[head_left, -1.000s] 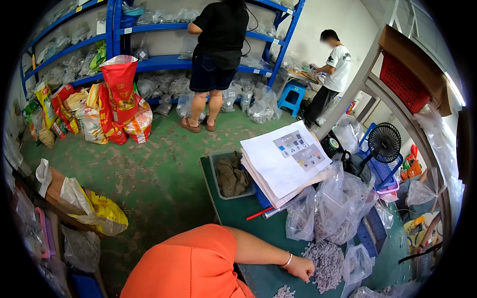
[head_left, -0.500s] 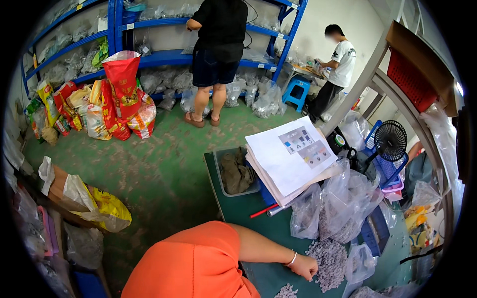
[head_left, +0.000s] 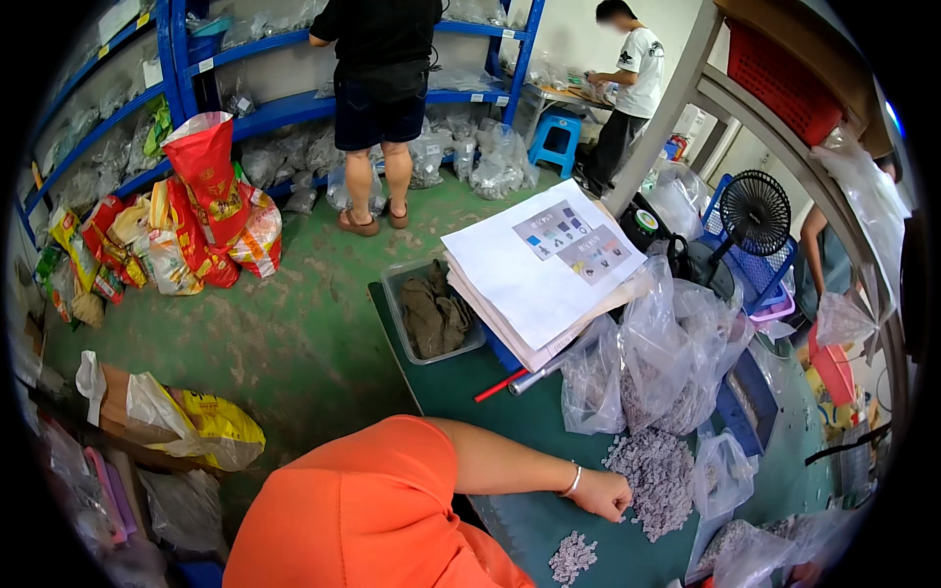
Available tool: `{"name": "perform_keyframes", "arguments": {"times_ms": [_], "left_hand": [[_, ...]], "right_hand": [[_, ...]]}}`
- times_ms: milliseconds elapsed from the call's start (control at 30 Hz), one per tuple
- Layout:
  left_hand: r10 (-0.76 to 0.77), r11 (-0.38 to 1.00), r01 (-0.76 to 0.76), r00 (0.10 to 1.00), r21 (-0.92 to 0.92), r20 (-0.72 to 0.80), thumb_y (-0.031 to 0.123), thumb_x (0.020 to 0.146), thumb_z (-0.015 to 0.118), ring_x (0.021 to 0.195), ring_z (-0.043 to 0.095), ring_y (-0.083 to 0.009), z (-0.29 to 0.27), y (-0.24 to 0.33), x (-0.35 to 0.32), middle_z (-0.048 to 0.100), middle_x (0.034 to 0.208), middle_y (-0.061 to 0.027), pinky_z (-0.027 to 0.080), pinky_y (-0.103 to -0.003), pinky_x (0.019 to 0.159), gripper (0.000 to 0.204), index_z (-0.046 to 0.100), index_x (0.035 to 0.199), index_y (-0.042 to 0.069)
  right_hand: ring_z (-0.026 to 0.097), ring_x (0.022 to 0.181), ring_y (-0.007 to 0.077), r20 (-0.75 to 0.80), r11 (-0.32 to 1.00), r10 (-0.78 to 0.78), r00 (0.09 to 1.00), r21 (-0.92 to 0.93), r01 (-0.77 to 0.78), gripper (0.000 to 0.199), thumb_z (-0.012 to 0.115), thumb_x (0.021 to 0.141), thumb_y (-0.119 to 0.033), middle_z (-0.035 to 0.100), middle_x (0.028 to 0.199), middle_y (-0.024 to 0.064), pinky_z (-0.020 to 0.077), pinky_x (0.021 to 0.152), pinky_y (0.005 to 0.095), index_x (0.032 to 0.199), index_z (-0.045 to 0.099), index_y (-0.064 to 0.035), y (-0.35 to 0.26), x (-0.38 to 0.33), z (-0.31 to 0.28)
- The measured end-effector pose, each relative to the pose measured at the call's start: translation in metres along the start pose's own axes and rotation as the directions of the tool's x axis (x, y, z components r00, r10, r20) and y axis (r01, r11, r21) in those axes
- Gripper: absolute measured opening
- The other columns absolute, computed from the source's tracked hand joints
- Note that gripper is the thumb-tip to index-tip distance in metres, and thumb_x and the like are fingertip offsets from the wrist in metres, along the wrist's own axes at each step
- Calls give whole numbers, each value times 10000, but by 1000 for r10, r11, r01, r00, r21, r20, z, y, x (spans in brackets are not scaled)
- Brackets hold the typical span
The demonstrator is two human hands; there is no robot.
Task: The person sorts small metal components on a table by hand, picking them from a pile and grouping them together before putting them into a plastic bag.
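My left hand [head_left: 601,495] reaches across the green table from the orange sleeve, with a bracelet at the wrist. Its fingers are curled together, pointing down at the left edge of a large heap of small greyish-purple pieces [head_left: 659,482]. Whatever the fingertips hold, if anything, is hidden. A smaller heap of like pieces [head_left: 572,559] lies closer to me. Clear plastic bags [head_left: 652,367], partly filled with such pieces, stand just behind the large heap, and another clear bag [head_left: 723,475] lies to its right. My right hand does not show.
Farther back are stacked paper sheets [head_left: 539,265], a clear tub with brown cloth [head_left: 431,314], a red stick [head_left: 500,386] and a black fan [head_left: 755,213]. A blue tray [head_left: 747,407] sits at right. Two people stand near blue shelves [head_left: 284,117]; another is partly visible at right.
The view has shifted, so the background sits further left and higher. My left hand stays at the large heap's left edge, fingers still curled. More of the small heap shows.
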State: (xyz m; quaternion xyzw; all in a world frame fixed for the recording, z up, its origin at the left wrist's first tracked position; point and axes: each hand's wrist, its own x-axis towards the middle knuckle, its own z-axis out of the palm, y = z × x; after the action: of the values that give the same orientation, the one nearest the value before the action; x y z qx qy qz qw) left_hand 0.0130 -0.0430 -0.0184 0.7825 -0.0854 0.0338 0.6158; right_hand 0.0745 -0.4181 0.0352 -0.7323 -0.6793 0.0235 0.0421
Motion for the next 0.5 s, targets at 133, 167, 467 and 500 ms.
{"name": "perform_keyframes", "arguments": {"times_ms": [133,167,467,500], "left_hand": [[19,1000,-18,999,17,-33,158,749,631,622,579,-170,-5,1,-4,619,679,-87,456,-318,570,166,620,751,-8],[11,1000,-11,1000,16,-28,158,749,631,622,579,-170,-5,2,-4,620,680,-86,456,-317,570,166,620,751,-8],[5,1000,-5,1000,24,-9,153,750,633,621,574,-157,-4,6,-2,620,684,-76,454,-312,565,159,628,763,-5],[7,1000,-6,1000,24,-16,153,749,634,621,574,-158,-5,5,-3,619,683,-76,454,-313,564,159,628,764,-5]], "right_hand": [[410,1219,403,40,1000,3,999,26,-4,659,702,712,-337,469,1318,204,305,1034,535,1256,517,-16,2,0,-3],[412,1218,403,46,999,5,999,33,-6,662,699,714,-346,470,1317,204,307,1033,534,1257,516,-15,0,4,-3],[441,1208,390,-56,1000,-27,998,7,28,576,620,775,-353,487,1308,197,345,1009,531,1247,542,-32,1,3,6],[438,1211,379,-50,1000,-26,998,11,27,597,628,781,-374,479,1320,188,335,1011,521,1267,525,-43,5,2,11]]}}
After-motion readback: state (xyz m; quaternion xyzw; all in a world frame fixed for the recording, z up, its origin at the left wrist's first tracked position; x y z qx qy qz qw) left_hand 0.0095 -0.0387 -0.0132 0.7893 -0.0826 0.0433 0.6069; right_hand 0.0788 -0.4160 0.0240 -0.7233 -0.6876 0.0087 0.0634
